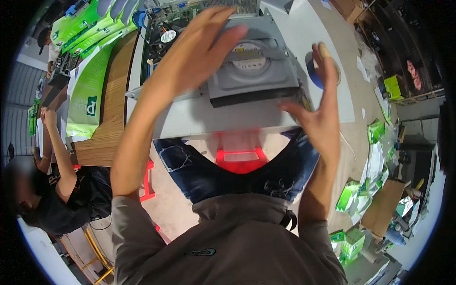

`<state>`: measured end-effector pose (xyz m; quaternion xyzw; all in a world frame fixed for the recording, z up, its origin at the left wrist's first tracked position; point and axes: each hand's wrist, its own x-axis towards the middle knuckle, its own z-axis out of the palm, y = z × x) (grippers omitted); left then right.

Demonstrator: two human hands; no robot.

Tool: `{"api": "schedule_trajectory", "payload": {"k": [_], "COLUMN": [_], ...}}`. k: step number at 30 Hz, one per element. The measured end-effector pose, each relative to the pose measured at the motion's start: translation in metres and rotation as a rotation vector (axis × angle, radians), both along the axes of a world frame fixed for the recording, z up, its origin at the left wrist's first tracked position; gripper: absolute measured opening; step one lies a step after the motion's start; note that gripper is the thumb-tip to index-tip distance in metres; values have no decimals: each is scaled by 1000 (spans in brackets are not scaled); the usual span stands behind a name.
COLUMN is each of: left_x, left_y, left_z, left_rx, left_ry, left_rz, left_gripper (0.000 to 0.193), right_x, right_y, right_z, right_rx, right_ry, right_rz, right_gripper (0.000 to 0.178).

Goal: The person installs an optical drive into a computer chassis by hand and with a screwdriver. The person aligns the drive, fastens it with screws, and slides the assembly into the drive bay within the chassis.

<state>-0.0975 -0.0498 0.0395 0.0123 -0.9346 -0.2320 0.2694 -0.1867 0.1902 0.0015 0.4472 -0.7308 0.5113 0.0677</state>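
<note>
An open computer case (pixel 135 90) lies on the white tabletop in front of me. A grey optical disc drive (pixel 256 81) with a black front sits at its right side. My left hand (pixel 202 50) is over the case, fingers stretched out and thumb apart, partly hiding the circuit board and the drive's left edge. It seems to hold nothing, though motion blurs it a little. To the right of the drive, my right hand (pixel 323 107) is open, thumb toward the drive's front corner and fingers raised. A roll of tape (pixel 315 75) with a blue inside is partly behind those fingers.
Green-and-white printed bags (pixel 88 102) lie on a wooden table (pixel 114 85) at left, where another person (pixel 52 190) works. Below the table edge is a red stool (pixel 241 164). Boxes and green packaging (pixel 351 197) litter the right, beside a cardboard box (pixel 384 209).
</note>
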Motion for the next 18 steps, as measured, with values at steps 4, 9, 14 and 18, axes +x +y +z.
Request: {"api": "schedule_trajectory", "payload": {"k": [4,9,14,18], "left_x": [72,83,79,70], "left_y": [27,30,30,28], "left_z": [-12,-35,-29,-38], "left_rx": [-120,-80,-45,-93], "left_ry": [-108,-138,-135,-48], "left_rz": [184,294,288,353], "left_gripper": [92,102,98,81], "right_x": [-37,-51,-50,-49], "right_y": [12,4,-1,-11], "right_z": [-3,-14,-17,-19], "right_rx": [84,159,109,106], "right_ry": [-321,-334,-354,-299], "right_rz": [230,288,205,69], "right_gripper": [115,114,109,89]}}
